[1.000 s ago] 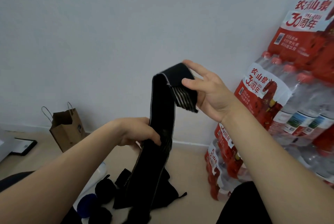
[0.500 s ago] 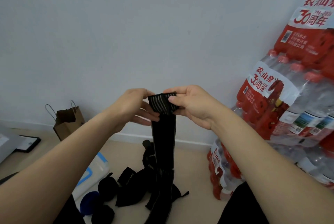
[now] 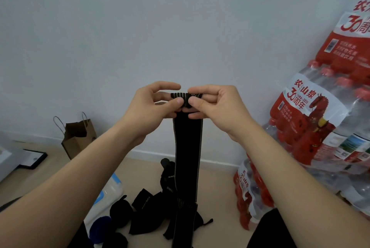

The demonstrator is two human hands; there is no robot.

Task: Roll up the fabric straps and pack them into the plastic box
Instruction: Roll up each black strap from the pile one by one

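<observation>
Fabric strap [image 3: 188,157] is the long black one, hanging straight down in mid-air in front of the wall. Its long axis is basically vertical and the bottom end drops out of the lower edge of view over the pile on the floor [image 3: 218,191]. Up top, the striped end is curled into a small tight roll [image 3: 181,100], and that roll's axis runs sideways, square to the hanging length.

Left hand [image 3: 154,105] pinches the left end of the roll, thumb on the near face, index finger arched over the top, other fingers curled behind. Right hand [image 3: 216,105] mirrors it on the right end, with the same kind of pinch. They're level with each other, one per side, so neither is nearer; the strap lies directly below both.

My read: the rolling has only just started, and almost the whole length is left to wind. What matters for the next turn is keeping the roll's axis crosswise to the strap, or it'll coil up lopsided.

Under it on the floor are loose black straps [image 3: 148,205] and what look like a couple of rolled ones [image 3: 120,210]. The plastic box [image 3: 109,190] sits lower left, partly hidden by the left forearm, so it's on the left hand's side. A paper bag [image 3: 77,137] stands by the wall, and packs of bottled water [image 3: 312,127] are stacked on the right.
</observation>
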